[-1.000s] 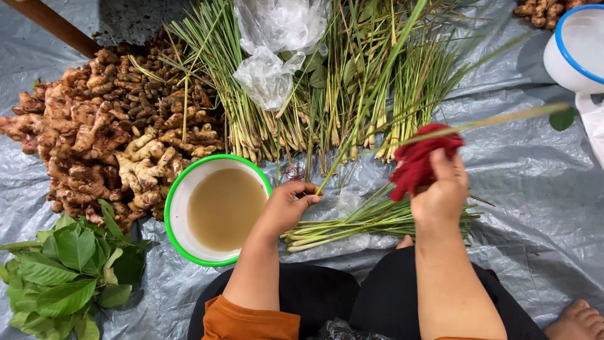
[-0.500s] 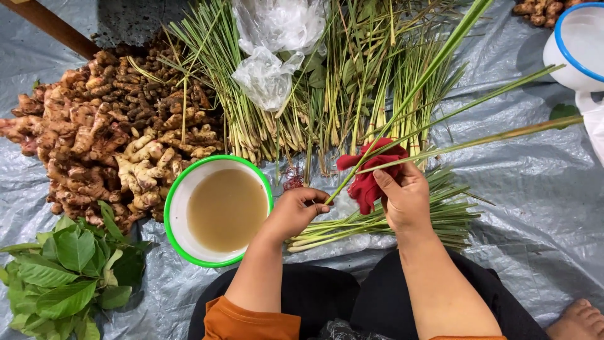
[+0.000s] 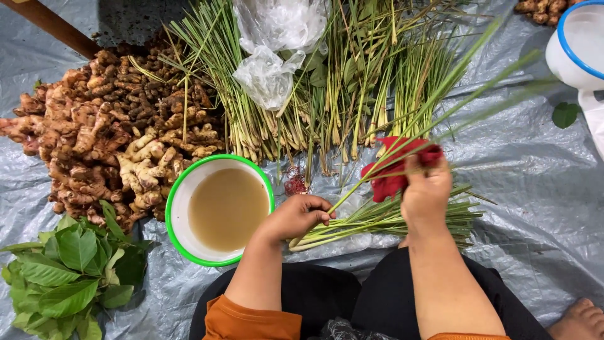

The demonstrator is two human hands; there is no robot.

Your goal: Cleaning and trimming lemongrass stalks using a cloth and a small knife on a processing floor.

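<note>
Your left hand (image 3: pixel 299 215) is closed around the pale root end of a lemongrass stalk (image 3: pixel 402 157), which runs up and to the right from your fist, its green blades blurring out toward the upper right. Your right hand (image 3: pixel 426 192) is clenched on a crumpled red cloth (image 3: pixel 391 179), and the cloth is pressed around that stalk partway along it. Just under both hands a small bundle of lemongrass (image 3: pixel 377 220) lies flat on the grey plastic sheet (image 3: pixel 535 214) covering the floor. To the left of your left hand, just beside the wrist, sits a white bowl with a green rim (image 3: pixel 182 208) holding cloudy brownish water. Beyond it lies a heap of ginger and other knobbly roots (image 3: pixel 100 138), and a wide row of lemongrass stalks (image 3: pixel 340 94) spreads across the top with a crumpled clear plastic bag (image 3: pixel 270 56) on it. A bunch of green leaves (image 3: pixel 69 277) lies at lower left.
</note>
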